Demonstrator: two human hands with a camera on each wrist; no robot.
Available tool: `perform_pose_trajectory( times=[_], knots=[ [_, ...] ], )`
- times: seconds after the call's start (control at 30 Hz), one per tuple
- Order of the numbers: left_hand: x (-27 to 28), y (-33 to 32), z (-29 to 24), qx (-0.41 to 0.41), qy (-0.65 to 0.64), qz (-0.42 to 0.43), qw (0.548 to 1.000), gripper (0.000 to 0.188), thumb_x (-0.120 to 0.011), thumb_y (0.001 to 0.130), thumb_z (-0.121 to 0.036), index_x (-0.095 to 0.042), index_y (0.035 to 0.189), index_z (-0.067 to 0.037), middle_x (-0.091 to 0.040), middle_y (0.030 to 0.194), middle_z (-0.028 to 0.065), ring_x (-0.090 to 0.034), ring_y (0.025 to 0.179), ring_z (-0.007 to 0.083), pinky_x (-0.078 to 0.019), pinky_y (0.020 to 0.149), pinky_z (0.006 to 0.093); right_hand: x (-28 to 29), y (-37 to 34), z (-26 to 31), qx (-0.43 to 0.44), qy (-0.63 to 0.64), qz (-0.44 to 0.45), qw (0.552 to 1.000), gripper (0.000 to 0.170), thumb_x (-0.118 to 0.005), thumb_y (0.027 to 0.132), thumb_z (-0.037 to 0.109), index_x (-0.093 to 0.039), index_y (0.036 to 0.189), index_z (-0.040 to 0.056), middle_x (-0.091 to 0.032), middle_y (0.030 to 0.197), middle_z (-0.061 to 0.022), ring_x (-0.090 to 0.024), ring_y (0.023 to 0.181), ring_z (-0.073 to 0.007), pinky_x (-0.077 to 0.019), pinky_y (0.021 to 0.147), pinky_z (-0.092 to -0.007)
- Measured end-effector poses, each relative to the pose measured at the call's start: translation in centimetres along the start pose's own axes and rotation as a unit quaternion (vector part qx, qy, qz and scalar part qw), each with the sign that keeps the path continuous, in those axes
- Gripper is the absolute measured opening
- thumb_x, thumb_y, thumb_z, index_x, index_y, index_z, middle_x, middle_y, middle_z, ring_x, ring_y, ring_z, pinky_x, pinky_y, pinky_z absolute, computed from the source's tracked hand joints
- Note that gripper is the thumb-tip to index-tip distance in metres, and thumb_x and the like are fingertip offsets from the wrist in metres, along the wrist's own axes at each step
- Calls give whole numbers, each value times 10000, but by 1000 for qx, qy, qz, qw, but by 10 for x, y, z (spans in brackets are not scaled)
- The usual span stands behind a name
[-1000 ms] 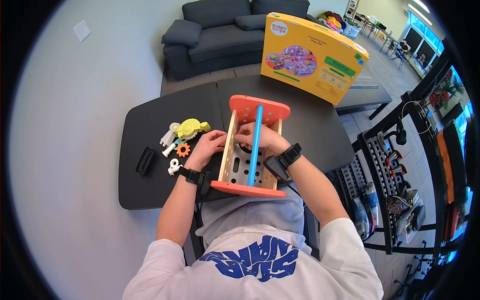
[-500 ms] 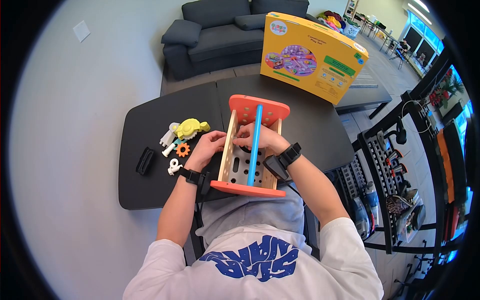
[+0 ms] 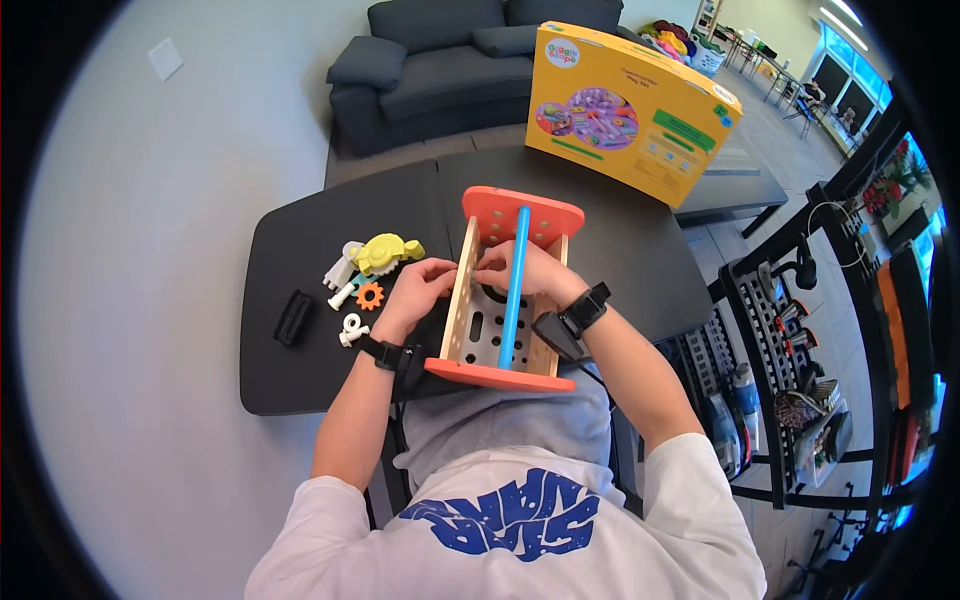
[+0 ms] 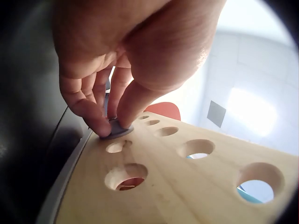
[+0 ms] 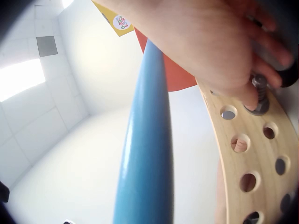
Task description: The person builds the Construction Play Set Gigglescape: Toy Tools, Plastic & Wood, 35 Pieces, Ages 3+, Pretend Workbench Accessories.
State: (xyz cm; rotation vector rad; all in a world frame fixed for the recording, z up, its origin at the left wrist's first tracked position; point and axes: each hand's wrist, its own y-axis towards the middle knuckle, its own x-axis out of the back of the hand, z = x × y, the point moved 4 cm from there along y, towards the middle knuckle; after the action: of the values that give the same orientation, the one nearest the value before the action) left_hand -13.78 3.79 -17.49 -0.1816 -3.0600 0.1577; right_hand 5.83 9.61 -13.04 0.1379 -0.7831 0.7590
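Note:
A wooden toy toolbox [image 3: 458, 310] with red ends and a blue bar handle [image 3: 514, 290] stands on the black table. My left hand [image 3: 420, 290] is at the outer face of its left side panel. In the left wrist view, thumb and fingertips pinch a grey bolt head [image 4: 117, 132] flat against the wood. My right hand [image 3: 525, 270] reaches under the handle into the box. In the right wrist view, the threaded end of a grey bolt [image 5: 259, 84] sticks out of the panel, and my right thumb and fingers hold the grey nut [image 5: 258, 108] at its base.
Left of the toolbox lie a yellow toy saw [image 3: 384, 254], an orange gear [image 3: 370, 295], white toy pieces [image 3: 352, 330] and a black case [image 3: 293, 318]. A yellow play set box [image 3: 630, 110] stands at the back of the table. To the right is a black shelf rack [image 3: 770, 330].
Both hands stay at the same spot on the side panel with only slight finger movement. The head view has shifted a little.

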Motion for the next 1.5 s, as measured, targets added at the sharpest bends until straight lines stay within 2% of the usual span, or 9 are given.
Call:
perform_pose_trajectory(
  times=[0.2,0.43,0.53,0.67,0.9,1.1,1.27,1.4,1.5],
  knots=[
    [12,-32,-50,-101,74,0,992,415,-738,935,-228,-638,1302,-61,-626,1351,54,-596,1235,176,-498,974,322,28,-46,10,127,-295,-128,938,386,-707,863,320,-724,1202,135,-686,1225,-136,-646,1119,-313,-520,966,-406],
    [-6,-90,-115,-243,204,259,912,913,-929,664,-411,-548,1439,-111,-410,1579,126,-377,1464,276,-298,1204,455,89,-84,13,127,-58,-230,963,228,-676,885,124,-716,1104,77,-681,1145,-113,-622,1121,-310,-520,945,-409],
    [-14,-95,-114,-218,256,247,909,881,-955,602,-308,-600,1389,-133,-401,1587,118,-375,1469,299,-305,1204,461,103,-92,8,204,-183,-432,859,262,-677,925,147,-684,1162,35,-698,1088,-155,-680,999,-294,-555,883,-368],
    [-7,-94,-115,-209,268,191,921,755,-946,625,-258,-652,1307,-124,-476,1534,78,-440,1423,290,-348,1187,449,97,-87,-23,68,81,-271,957,359,-652,995,246,-648,1269,14,-728,1102,-135,-706,957,-174,-550,857,-313],
    [49,-73,-85,-137,203,26,969,564,-897,721,-191,-677,1227,-75,-647,1343,84,-587,1265,217,-474,1039,372,107,-104,-60,-17,140,-318,938,333,-601,1039,321,-713,1100,14,-711,830,-59,-666,768,-121,-531,721,-281],
    [53,-63,-55,11,138,-76,988,391,-647,1018,-261,-585,1336,-43,-698,1131,79,-689,961,146,-544,806,285,78,-113,-83,-93,278,-163,942,405,-504,1082,353,-644,1283,31,-713,1048,-45,-688,815,-122,-550,657,-252],
    [31,-64,-44,40,74,-50,995,554,-346,1109,-497,-553,1374,-56,-675,1157,83,-700,925,163,-598,762,315,54,-115,-78,-123,259,-125,950,632,-379,1082,533,-548,1457,53,-698,1201,-117,-692,986,-172,-596,715,-298],
    [28,-61,-37,61,43,-55,996,598,-331,1101,-536,-558,1381,-59,-670,1185,100,-699,968,181,-610,804,359,48,-120,-56,-174,321,-118,923,551,-424,1101,404,-542,1448,-7,-637,1362,-132,-589,1213,-168,-445,1055,-304],
    [19,-65,-39,113,18,-45,992,506,-419,1093,-414,-516,1446,-64,-637,1298,90,-660,1140,179,-600,857,363,37,-114,-71,-138,370,-129,909,563,-404,1108,419,-508,1476,5,-607,1403,-133,-577,1237,-174,-445,1062,-306]
  ],
)
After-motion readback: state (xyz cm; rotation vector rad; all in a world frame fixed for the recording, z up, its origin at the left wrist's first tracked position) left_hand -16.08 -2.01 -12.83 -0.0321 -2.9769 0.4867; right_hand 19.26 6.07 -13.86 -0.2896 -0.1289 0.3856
